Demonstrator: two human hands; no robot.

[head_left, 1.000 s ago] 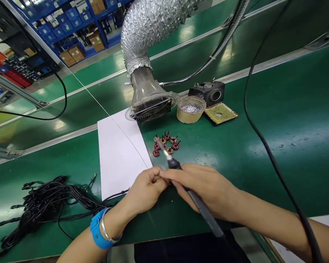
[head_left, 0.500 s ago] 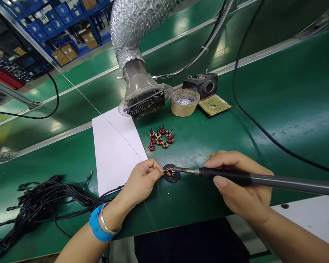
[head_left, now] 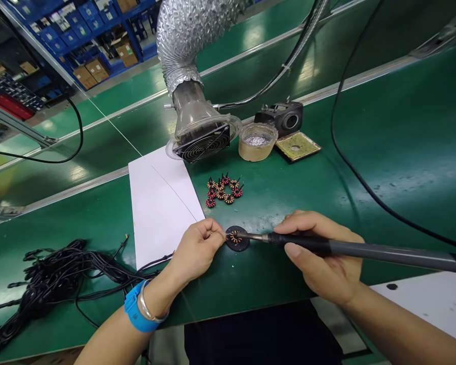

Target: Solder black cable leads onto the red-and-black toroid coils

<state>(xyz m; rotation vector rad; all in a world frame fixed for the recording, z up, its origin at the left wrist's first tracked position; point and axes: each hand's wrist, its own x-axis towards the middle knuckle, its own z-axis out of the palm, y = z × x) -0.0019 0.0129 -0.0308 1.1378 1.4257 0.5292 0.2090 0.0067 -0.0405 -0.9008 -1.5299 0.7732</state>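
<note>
My right hand (head_left: 323,253) is closed around the dark handle of a soldering iron (head_left: 307,242). The iron's metal tip reaches left over a small wire-wound ring coil (head_left: 235,237), which lies on a round black pad (head_left: 238,247). At the pad's left edge, my left hand (head_left: 201,248) pinches a thin solder wire (head_left: 175,191), which runs up and left across a white sheet. The fingertips hide the wire's end. Behind the pad sits a cluster of several similar ring coils (head_left: 224,190) with red or copper-coloured windings and short black leads.
A fume extractor (head_left: 203,139) on a silver duct hangs over the white sheet (head_left: 157,208). Behind the coils stand a round tub (head_left: 257,144) and an iron stand with a yellow sponge (head_left: 298,145). Black cables (head_left: 61,284) are heaped at left. The iron's cord (head_left: 349,162) loops at right.
My right hand and the soldering iron have moved left, bringing the tip further over the coil. My left hand stays almost where it was.
</note>
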